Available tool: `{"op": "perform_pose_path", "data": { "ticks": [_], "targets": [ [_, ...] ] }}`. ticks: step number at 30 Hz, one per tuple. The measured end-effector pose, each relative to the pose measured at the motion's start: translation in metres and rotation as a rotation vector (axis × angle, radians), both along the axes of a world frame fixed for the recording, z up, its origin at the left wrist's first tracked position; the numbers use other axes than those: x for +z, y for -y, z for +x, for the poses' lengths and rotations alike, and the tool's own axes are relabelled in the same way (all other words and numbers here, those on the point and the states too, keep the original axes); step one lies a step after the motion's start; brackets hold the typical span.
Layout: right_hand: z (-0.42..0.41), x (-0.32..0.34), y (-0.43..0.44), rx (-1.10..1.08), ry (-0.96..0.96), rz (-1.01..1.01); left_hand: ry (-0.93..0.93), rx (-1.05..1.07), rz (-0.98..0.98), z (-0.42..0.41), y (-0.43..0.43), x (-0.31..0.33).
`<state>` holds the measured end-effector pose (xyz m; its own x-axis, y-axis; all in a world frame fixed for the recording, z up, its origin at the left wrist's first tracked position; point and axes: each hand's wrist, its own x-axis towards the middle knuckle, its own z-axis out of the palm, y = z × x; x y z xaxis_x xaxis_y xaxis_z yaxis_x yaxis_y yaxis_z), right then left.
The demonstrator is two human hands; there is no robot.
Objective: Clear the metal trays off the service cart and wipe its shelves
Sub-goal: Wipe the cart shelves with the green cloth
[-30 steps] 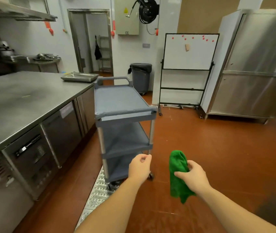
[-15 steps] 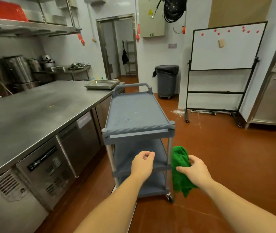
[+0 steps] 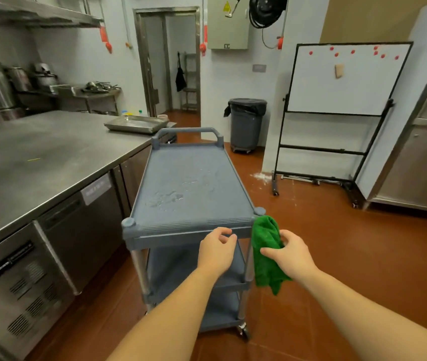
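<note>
1. Head view, general layout: the service cart (image 3: 189,183) stands lengthwise in mid-scene, its near end just in front of my hands and the steel counter (image 3: 37,157) along its left side. I see no tray on the parts of its shelves that show. One metal tray (image 3: 135,123) lies on the far end of the counter, near the cart's handle
2. Left hand (image 3: 216,250): fingers loosely curled and holding nothing, at the near rim of the top shelf. I cannot tell whether it touches
3. Right hand (image 3: 291,257): grips the green cloth (image 3: 265,246), which hangs bunched just beside the near right corner post
4. Top shelf: a wet smear (image 3: 170,196) marks its middle
5. Step, as I judge it: clearing looks finished and wiping is about to begin. The next move calls for lifting the cloth over the rim, spreading it flat and sweeping through the smear towards the far end, with my left hand steadying the cart, since a castor (image 3: 243,333) may let it roll
</note>
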<state>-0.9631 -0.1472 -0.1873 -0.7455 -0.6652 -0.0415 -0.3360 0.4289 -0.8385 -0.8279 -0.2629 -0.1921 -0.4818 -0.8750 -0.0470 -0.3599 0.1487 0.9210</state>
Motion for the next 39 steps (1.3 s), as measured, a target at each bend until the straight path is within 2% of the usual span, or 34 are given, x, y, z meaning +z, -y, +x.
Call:
{"op": "perform_pose_path", "data": {
  "ticks": [7,13,23,28,31,39],
  "targets": [
    [-0.04,0.009,0.063,-0.059,-0.055,0.027,0.048,-0.09,-0.031,-0.043,0.067,-0.005],
    [-0.067,0.006,0.093,-0.053,-0.069,0.061,0.326,-0.182,-0.31,-0.065,0.094,-0.014],
    [-0.134,-0.006,0.089,-0.023,-0.049,0.05,0.518,-0.211,-0.395,-0.117,0.086,-0.028],
    [-0.172,-0.012,0.081,0.059,0.021,0.007,0.72,-0.213,-0.457,-0.139,0.072,-0.029],
    [-0.189,-0.013,0.074,0.108,0.044,-0.018,0.773,-0.114,-0.491,-0.145,0.066,-0.038],
    [-0.212,-0.024,0.058,0.178,0.101,-0.008,0.664,0.24,-0.457,-0.137,0.053,-0.049]
  ]
}}
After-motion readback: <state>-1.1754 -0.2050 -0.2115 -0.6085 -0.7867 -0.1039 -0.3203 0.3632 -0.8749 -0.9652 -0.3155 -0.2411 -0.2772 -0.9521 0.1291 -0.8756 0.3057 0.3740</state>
